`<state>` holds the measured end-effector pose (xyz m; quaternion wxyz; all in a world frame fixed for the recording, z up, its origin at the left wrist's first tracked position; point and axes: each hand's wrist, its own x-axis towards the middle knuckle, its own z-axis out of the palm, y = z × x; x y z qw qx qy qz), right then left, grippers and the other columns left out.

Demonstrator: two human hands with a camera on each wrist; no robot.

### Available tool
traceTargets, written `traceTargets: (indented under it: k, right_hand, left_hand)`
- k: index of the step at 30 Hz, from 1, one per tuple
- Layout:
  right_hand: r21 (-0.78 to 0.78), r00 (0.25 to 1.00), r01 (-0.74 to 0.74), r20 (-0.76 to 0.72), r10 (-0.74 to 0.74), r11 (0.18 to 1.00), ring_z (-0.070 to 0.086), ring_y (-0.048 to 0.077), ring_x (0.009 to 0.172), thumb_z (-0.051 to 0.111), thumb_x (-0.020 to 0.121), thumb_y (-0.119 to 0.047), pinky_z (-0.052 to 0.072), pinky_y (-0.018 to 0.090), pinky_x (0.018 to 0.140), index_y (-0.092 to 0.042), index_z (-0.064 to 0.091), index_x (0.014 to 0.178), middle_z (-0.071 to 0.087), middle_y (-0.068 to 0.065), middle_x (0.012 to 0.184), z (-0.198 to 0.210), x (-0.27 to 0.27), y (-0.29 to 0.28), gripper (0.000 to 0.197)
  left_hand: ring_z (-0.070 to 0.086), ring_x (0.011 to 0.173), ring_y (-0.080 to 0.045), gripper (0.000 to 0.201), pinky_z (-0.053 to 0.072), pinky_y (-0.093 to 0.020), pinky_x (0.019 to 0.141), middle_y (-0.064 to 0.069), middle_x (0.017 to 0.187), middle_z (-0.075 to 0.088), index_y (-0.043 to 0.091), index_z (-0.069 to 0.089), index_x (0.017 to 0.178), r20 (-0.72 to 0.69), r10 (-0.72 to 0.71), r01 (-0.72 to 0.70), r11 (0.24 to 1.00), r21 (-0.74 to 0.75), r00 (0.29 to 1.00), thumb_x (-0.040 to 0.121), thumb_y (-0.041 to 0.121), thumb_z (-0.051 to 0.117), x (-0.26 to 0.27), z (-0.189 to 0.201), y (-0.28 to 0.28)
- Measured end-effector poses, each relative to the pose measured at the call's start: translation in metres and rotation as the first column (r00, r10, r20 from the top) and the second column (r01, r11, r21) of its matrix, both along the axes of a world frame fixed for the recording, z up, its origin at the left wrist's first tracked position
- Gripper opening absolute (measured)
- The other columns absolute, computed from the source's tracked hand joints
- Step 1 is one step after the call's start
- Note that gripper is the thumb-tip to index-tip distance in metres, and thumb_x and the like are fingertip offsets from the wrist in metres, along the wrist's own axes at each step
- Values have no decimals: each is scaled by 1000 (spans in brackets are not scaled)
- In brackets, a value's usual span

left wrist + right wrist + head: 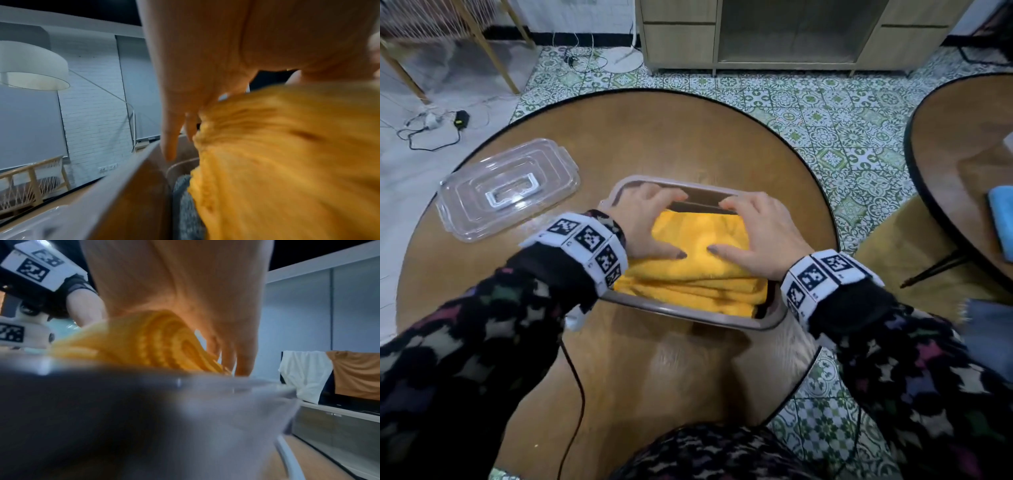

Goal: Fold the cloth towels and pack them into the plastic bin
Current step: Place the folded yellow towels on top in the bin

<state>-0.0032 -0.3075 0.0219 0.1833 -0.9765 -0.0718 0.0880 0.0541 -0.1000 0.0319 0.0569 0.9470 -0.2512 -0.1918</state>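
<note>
While pressing fluffy folded yellow towel (700, 240) into rounded plastic bin (690, 317), both flat-fingered hands, left hand (645, 222), right hand (760, 236).

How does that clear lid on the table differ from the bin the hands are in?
The lid is see-through and shallow; the bin has a pale, cloudy rim and deep walls. The lid lies bare, off to the left; the bin holds a folded yellow towel, with both hands on it. Both are rounded rectangles resting on the round wooden table.
</note>
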Motion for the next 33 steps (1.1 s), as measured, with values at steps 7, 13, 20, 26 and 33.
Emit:
traceTargets:
  k: [7,13,20,26,33]
  right_hand:
    - [-35,939,-62,-342,47,997,33,26,133,59,77,-63,32,43,109,-30,19,146,35,6,145,-15,-10,8,86]
    - [92,948,-57,-308,83,994,47,20,120,66,73,-60,41,37,98,-27,39,134,51,0,130,-12,-4,3,74]
    - [157,976,35,-217,0,987,44,17,111,64,81,-51,38,31,89,-25,46,124,46,-1,115,-9,-3,0,53]
    - [201,983,80,-179,-44,976,45,12,96,68,80,-45,30,26,71,-22,49,113,51,-5,105,-2,-7,-3,44]
    - [184,982,57,-190,-21,981,47,16,96,67,79,-48,40,33,80,-28,51,92,47,-4,97,1,-3,-6,29]
  left_hand:
    - [30,137,-23,102,28,-40,112,-3,151,24,29,10,148,-296,-46,114,970,216,954,69,56,70,-7,-7,-14]
    - [42,127,-20,80,34,-33,103,2,141,43,31,29,142,-380,-18,114,966,230,925,75,57,63,5,11,-9]
    - [46,120,-24,87,40,-33,94,-6,135,42,24,31,139,-210,96,-56,980,190,973,68,54,72,2,19,-7]
    - [57,40,-5,65,46,-21,43,-3,83,58,14,43,113,-287,333,-278,936,217,898,68,45,77,6,30,9]
    - [49,66,-11,65,41,-23,57,4,78,48,17,45,116,-272,301,-284,954,99,914,67,43,78,1,27,18]
